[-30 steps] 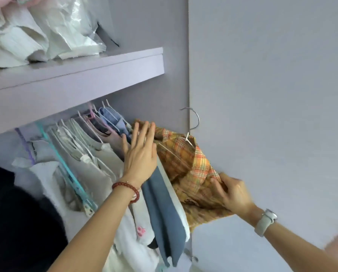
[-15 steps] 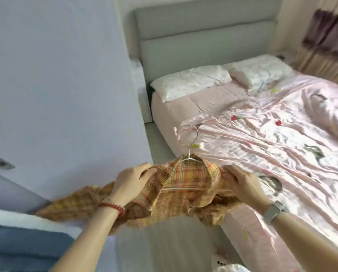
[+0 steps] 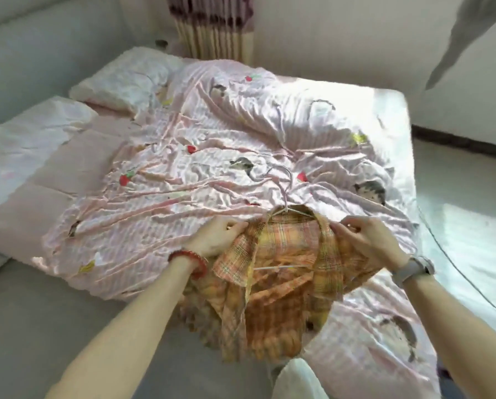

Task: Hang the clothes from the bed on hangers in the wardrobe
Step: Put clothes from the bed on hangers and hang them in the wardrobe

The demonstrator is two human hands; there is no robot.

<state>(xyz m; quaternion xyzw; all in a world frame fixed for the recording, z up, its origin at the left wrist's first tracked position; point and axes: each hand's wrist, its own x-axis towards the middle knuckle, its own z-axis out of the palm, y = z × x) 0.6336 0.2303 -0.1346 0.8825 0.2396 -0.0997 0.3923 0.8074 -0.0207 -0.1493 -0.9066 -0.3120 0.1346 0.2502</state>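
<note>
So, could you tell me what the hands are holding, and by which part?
Both hands grip the plaid shirt at its shoulders: left hand, right hand.

An orange checked shirt (image 3: 281,272) hangs open on a white hanger (image 3: 284,197), its hook pointing to 12 o'clock, over the pink bed (image 3: 183,174).

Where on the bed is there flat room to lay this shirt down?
Flattest patch: the bare sheet between the pillows and the rumpled quilt. The near edge is crowded: both the left hand and right hand grip the shirt.
</note>
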